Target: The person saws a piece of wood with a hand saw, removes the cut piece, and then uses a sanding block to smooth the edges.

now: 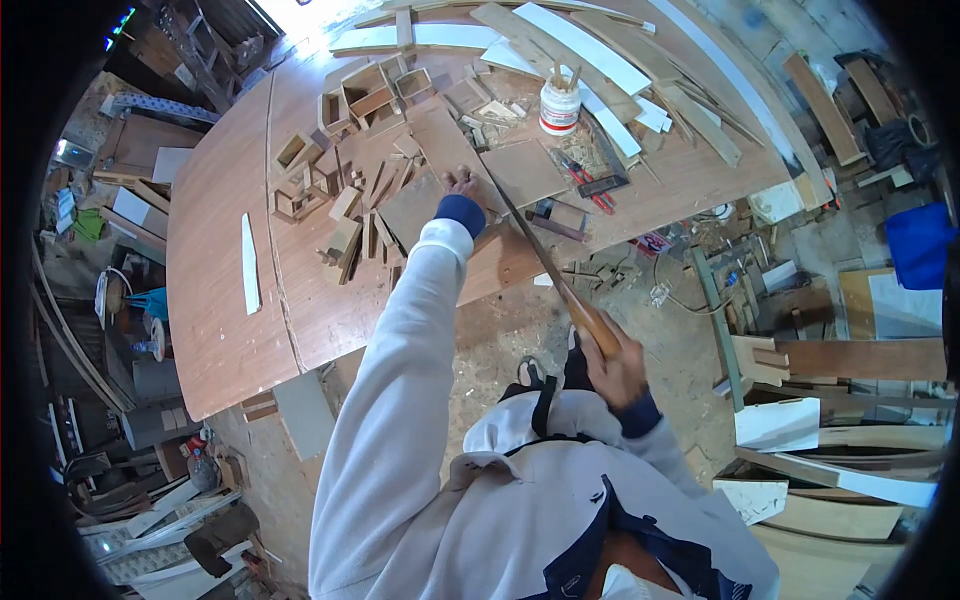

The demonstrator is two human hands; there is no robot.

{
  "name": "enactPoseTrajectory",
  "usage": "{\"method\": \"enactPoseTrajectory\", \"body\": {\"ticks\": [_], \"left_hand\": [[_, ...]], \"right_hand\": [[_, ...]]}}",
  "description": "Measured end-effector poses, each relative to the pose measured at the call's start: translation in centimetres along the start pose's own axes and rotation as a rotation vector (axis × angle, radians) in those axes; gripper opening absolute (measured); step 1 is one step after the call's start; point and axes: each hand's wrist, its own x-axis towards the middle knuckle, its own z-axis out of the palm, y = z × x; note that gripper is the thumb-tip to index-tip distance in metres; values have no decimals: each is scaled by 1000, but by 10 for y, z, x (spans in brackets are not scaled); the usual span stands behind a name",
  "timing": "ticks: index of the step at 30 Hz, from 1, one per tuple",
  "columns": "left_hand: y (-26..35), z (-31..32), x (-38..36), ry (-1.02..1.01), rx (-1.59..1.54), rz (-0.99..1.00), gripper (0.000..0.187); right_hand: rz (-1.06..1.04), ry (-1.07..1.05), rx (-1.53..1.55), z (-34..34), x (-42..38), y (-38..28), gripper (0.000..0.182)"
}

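My right hand (615, 368) is closed round the wooden handle of a handsaw (545, 258), off the front edge of the workbench (220, 300). The saw's dark blade runs up and left to the edge of a brown board (445, 135) lying on the bench. My left hand (464, 187) rests on the board's near part, left of the blade, with its fingers bent; whether they grip the board is unclear. Beside the blade on the right lies a flat square panel (524, 172).
Small wooden boxes (370, 92) and offcuts (375, 180) lie left of the board. A white glue jar (559, 106), red pliers (600, 199) and a black square (604, 185) sit to the right. Long strips (580, 45) cover the far side. Wood pieces (800, 425) stack at lower right.
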Motion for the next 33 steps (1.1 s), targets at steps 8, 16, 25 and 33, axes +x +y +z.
{"method": "enactPoseTrajectory", "body": {"ticks": [8,16,25,33], "left_hand": [[-4,16,6,82,47,-26,88],[1,15,7,152,40,10,76],[20,-13,-10,-61,103,-21,84],[-3,15,16,131,56,-11,80]], "right_hand": [[15,43,170,-7,-16,-6,37],[-66,56,90,-5,-5,-9,35],[-110,80,-19,6,18,-12,29],[17,5,187,7,23,-13,40]]}}
